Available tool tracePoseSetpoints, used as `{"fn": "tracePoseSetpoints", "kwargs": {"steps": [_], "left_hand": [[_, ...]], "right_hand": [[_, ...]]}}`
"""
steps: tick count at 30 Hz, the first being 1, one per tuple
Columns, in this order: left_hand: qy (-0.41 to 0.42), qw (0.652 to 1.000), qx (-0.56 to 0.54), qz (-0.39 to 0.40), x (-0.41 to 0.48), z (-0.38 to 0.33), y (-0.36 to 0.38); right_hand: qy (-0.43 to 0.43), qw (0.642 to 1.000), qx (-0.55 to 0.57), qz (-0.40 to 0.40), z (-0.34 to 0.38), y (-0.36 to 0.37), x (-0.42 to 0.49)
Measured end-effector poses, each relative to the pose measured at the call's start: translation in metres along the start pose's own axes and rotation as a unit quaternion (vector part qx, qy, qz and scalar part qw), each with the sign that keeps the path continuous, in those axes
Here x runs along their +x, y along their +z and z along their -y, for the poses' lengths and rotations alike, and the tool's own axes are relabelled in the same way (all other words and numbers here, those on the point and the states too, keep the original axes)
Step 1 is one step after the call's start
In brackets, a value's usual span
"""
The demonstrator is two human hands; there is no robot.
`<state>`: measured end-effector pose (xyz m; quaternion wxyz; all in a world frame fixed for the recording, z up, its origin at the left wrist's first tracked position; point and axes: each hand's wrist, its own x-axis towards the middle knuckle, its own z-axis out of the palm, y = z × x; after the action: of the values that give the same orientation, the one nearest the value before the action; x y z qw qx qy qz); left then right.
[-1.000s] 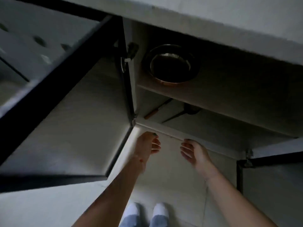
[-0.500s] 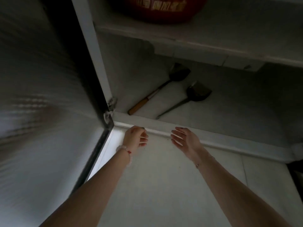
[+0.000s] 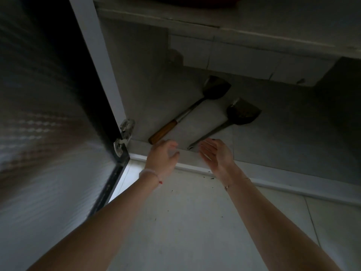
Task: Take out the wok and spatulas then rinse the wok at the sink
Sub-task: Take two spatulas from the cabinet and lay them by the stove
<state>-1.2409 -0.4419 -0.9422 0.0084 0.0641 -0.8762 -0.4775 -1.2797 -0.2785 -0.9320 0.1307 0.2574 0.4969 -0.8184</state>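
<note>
Two spatulas lie on the bottom shelf of an open low cabinet. The wooden-handled spatula [image 3: 187, 114] lies on the left, its handle end pointing toward me. The all-metal spatula [image 3: 226, 124] lies to its right. My left hand [image 3: 163, 158] hovers just in front of the wooden handle, fingers loosely spread, holding nothing. Beside the tip of the metal handle is my right hand [image 3: 216, 155], palm facing left, fingers straight and empty. On the upper shelf only the dark red rim of the wok [image 3: 195, 1] shows at the top edge.
The open cabinet door [image 3: 48, 124] stands close on the left, with its hinges [image 3: 125, 133] by my left hand. The upper shelf [image 3: 254, 34] overhangs the spatulas. Pale tiled floor [image 3: 185, 222] lies below the cabinet's front sill [image 3: 273, 182].
The view has dropped and closed in on the bottom shelf. Both hands have moved forward from the sill to the spatula handles; the wok has slid almost out of frame.
</note>
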Motion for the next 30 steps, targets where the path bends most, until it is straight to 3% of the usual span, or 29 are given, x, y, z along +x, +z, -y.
{"fn": "tracePoseSetpoints", "kwargs": {"steps": [3, 6, 12, 21, 26, 30], "left_hand": [[0.07, 0.985, 0.149, -0.044, 0.029, -0.009, 0.015], [0.059, 0.962, 0.263, -0.036, 0.043, -0.013, 0.037], [0.064, 0.942, 0.328, -0.026, 0.048, -0.006, 0.067], [0.075, 0.974, 0.199, -0.072, 0.033, -0.014, 0.074], [0.009, 1.0, 0.027, -0.013, 0.0, -0.027, 0.069], [0.006, 0.997, -0.066, 0.027, -0.035, -0.026, 0.063]], "right_hand": [[-0.003, 1.0, 0.025, -0.006, 0.001, -0.01, -0.001], [0.013, 0.999, 0.053, -0.005, 0.001, -0.023, -0.006], [0.026, 0.995, 0.096, -0.012, -0.006, -0.045, -0.009], [0.03, 0.991, 0.131, -0.002, -0.008, -0.056, -0.012], [0.077, 0.976, 0.197, 0.044, -0.002, -0.05, -0.013], [0.089, 0.966, 0.227, 0.084, -0.002, -0.045, -0.017]]}}
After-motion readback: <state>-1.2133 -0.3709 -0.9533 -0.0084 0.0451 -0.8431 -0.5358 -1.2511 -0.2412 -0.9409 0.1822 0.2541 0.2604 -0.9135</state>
